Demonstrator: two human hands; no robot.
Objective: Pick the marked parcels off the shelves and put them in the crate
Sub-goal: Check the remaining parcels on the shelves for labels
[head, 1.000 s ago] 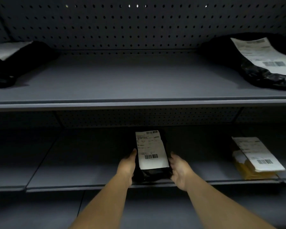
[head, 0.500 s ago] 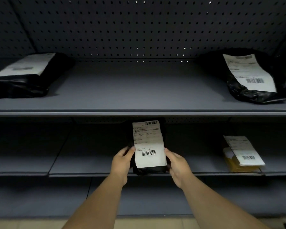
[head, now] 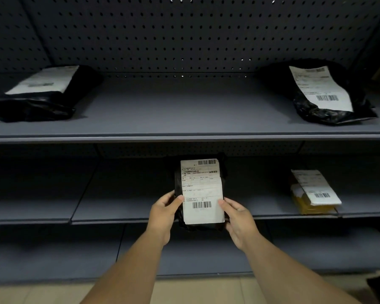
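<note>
Left hand (head: 162,212) pinches the left edge of the black poly-bag parcel (head: 201,191), held up in front of the middle shelf (head: 119,207); right hand (head: 239,218) grips its right edge. Soft, likely light, slick film: both side edges suit best.

We have a single view, from a head-worn wide-angle camera facing the shelving head-on and tilted slightly down. The upper shelf (head: 184,119) sits near eye level against the pegboard back panel (head: 184,36), whose lines bow at the edges. Our forearms reach in from the bottom, and a strip of floor (head: 195,290) shows below. The shelves stand within arm's reach.
</note>
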